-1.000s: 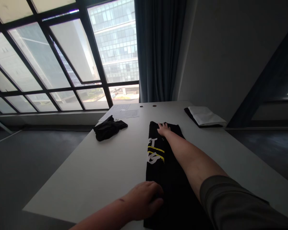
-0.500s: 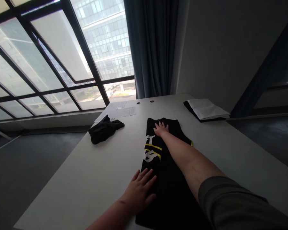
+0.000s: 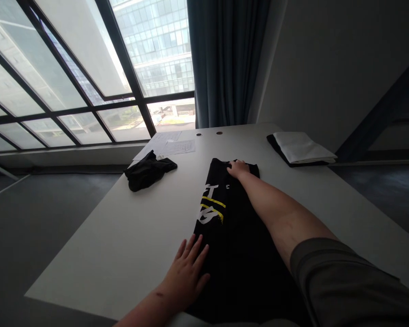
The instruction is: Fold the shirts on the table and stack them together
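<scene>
A black T-shirt (image 3: pixel 248 254) with white lettering and yellow stripes lies lengthwise on the white table, folded into a narrow strip. At its near left edge, my left hand (image 3: pixel 186 272) rests flat, fingers spread, partly on the cloth and partly over the table. My right hand (image 3: pixel 239 169) is at the far end of the shirt, fingers curled onto the fabric near the collar. My right forearm and sleeve cover much of the shirt's right side.
A crumpled black cloth (image 3: pixel 148 171) lies to the left, near some paper sheets (image 3: pixel 179 146). Folded white cloth (image 3: pixel 303 147) on top of black cloth sits at the far right of the table (image 3: pixel 122 254). Beyond are a window and a blue curtain (image 3: pixel 225 63).
My right hand has gone from flat and spread to curled, slightly farther right. The yellow-edged part at the shirt's right no longer shows. My left hand has shifted slightly left. The view has tilted down.
</scene>
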`<action>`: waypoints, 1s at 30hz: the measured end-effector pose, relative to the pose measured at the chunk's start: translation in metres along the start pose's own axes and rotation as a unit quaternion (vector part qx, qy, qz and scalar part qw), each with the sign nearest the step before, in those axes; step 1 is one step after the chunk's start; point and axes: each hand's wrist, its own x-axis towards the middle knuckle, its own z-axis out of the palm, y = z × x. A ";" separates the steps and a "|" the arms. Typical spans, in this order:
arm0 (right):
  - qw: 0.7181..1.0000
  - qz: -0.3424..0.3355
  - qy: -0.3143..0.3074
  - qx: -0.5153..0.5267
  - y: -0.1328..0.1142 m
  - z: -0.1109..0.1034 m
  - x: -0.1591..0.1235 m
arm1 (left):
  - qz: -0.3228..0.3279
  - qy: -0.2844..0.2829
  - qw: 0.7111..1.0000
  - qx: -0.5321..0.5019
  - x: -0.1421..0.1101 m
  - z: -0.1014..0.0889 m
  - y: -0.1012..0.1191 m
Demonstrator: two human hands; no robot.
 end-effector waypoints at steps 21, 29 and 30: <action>0.995 0.021 0.008 0.097 -0.034 -0.006 0.018 | -0.170 -0.139 0.975 -0.046 0.017 -0.042 0.068; 0.990 0.033 0.042 0.131 -0.053 -0.011 0.031 | -0.178 -0.119 0.975 -0.057 0.001 -0.076 0.053; 0.989 0.031 0.046 0.138 -0.060 -0.011 0.035 | -0.190 -0.104 0.974 -0.060 -0.003 -0.085 0.047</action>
